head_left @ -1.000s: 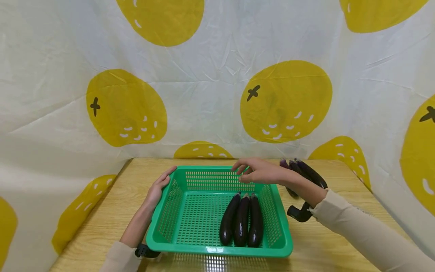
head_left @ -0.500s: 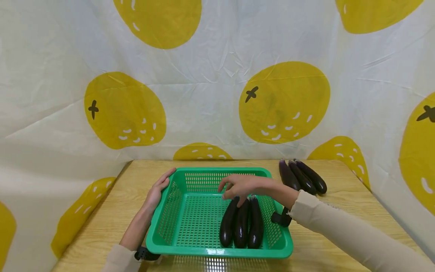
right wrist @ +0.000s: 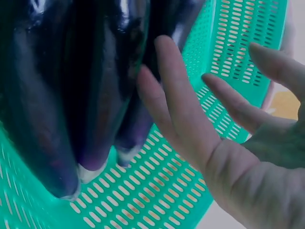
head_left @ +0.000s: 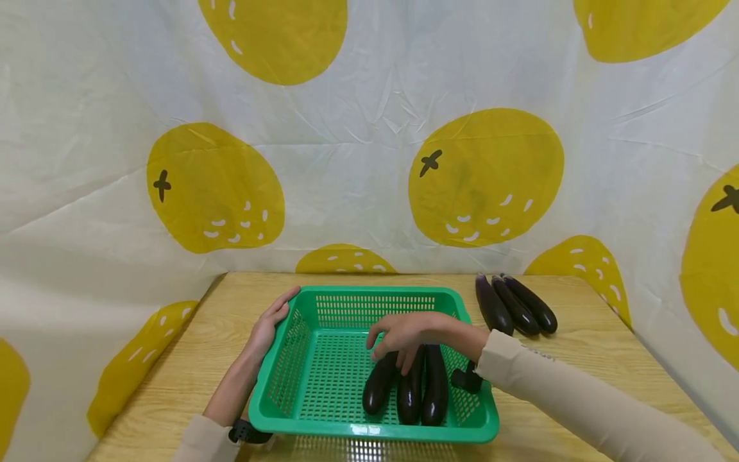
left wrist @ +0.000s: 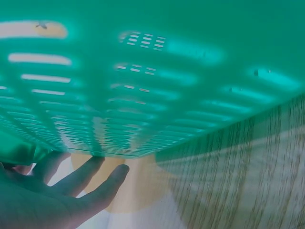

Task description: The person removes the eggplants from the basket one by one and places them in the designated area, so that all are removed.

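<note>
A green plastic basket (head_left: pixel 374 431) with slotted walls holds three dark eggplants on its right side: a left one (head_left: pixel 378 388), a middle one (head_left: pixel 409 398) and a right one (head_left: pixel 435 391). My right hand (head_left: pixel 412 330) hangs over their stem ends with fingers spread. Two digits touch around the gap between the left and middle eggplants; the other fingers (right wrist: pixel 233 98) stand apart from them in the right wrist view. My left hand (head_left: pixel 267 327) rests along the basket's left rim. Its fingers (left wrist: pixel 107 188) lie fairly straight against the slotted outer wall.
Three more eggplants (head_left: pixel 516 308) lie side by side on the wooden table (head_left: pixel 583 359), right of the basket and near the back edge. A white cloth (head_left: pixel 346 179) with yellow fruit prints hangs behind and at the sides.
My right hand has moved left and down from the basket's back right corner to the eggplants. The left eggplant has shifted slightly left, opening a gap. My left hand has stayed put.
</note>
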`<state>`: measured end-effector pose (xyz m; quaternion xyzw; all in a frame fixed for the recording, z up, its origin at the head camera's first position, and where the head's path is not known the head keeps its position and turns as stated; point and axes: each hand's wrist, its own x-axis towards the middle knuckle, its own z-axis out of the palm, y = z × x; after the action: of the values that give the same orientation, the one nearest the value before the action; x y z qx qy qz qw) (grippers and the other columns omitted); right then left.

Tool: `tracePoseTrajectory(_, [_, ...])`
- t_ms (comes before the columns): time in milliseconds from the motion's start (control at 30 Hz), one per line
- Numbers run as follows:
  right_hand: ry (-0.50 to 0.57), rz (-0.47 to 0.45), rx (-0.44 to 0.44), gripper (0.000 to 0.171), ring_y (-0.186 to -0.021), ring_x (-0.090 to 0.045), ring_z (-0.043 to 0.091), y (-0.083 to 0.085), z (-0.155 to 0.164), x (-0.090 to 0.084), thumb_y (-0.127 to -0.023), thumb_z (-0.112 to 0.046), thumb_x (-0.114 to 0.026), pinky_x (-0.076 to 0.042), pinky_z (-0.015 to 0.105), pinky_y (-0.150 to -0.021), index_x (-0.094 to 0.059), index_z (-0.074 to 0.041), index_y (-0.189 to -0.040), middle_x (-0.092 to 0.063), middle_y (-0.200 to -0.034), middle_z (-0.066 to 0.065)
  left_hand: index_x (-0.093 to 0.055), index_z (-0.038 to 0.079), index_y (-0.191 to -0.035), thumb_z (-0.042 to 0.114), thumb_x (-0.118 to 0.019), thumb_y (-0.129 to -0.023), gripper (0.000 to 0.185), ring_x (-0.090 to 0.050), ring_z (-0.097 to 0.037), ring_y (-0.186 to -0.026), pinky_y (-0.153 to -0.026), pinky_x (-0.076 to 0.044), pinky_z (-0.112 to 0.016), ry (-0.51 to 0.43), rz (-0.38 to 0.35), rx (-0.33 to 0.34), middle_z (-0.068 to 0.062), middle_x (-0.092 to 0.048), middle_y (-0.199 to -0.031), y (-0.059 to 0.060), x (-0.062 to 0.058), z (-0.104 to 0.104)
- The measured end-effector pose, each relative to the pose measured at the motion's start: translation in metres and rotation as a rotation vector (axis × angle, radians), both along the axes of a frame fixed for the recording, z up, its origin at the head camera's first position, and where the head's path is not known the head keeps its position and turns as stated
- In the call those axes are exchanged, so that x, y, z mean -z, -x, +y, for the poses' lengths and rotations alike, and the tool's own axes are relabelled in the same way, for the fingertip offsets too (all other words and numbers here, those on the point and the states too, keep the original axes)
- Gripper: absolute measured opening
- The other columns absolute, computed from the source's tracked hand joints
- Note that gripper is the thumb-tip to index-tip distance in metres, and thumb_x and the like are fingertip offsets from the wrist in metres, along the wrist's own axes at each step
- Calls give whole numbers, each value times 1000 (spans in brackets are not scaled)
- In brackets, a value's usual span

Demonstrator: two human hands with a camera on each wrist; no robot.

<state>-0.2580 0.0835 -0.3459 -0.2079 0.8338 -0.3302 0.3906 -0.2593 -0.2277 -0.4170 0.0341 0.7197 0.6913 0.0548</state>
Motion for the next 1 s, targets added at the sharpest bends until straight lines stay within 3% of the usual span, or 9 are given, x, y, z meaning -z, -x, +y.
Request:
tracePoseTrajectory(167, [-10, 38, -38, 38, -109, -70, 34, 1, -4, 8, -100, -20, -69, -63, 42, -78, -65, -10, -136, -49, -151, 17, -29, 17, -165, 26, -27, -115, 51, -30, -18, -149, -102, -34, -13, -1, 13, 7, -4, -25, -172, 1, 0, -1])
tracePoseTrajectory(300, [-42, 70, -66, 40, -125, -61, 28, 1, -9, 13, -100, -21, -68, -62, 42, -79, -64, -14, -140, -49, -153, 14, -30, 18, -165, 27, -26, -115, 50, -37, -10, -141, -101, -36, -13, 3, 8, 4, -4, -26, -172, 0, 0, 0])
tracePoseTrajectory(400, [-73, 100, -85, 38, -127, -60, 26, 2, -14, 15, -100, -22, -68, -62, 42, -79, -66, -16, -138, -54, -149, 11, -30, 17, -165, 26, -27, -115, 50, -39, -5, -137, -101, -36, -13, 5, 10, 2, -4, -26, -172, 0, 0, 0])
tracePoseTrajectory(567, [-80, 177, -69, 28, -116, -63, 20, 0, -19, 20, -99, -22, -70, -62, 43, -78, -74, -14, -126, -63, -136, 7, -30, 18, -165, 27, -28, -115, 50, -41, -3, -134, -101, -36, -13, 5, 7, 0, -4, -27, -171, 0, 0, -1])
tracePoseTrajectory(733, [-5, 228, -35, 20, -99, -65, 17, -1, -19, 26, -97, -18, -72, -62, 44, -73, -78, -10, -114, -67, -124, 5, -31, 18, -165, 28, -28, -115, 51, -38, -5, -137, -102, -35, -13, 12, 5, -8, -3, -27, -172, 0, 1, -1])
tracePoseTrajectory(900, [75, 317, -58, 9, -64, -52, 11, -1, -18, 30, -93, -18, -76, -58, 38, -58, -78, -10, -89, -64, -87, -3, -31, 19, -165, 28, -29, -115, 50, -35, -13, -143, -102, -35, -14, 4, 1, -5, -3, -27, -171, 1, 0, -1])
tracePoseTrajectory(1000, [83, 458, -85, 21, -68, -44, 11, -1, -19, 33, -88, -22, -82, -49, 30, -67, -71, -10, -74, -55, -69, -5, -32, 19, -164, 28, -29, -115, 50, -33, -16, -146, -102, -35, -14, 6, 4, -7, -3, -27, -171, 1, 0, -1])
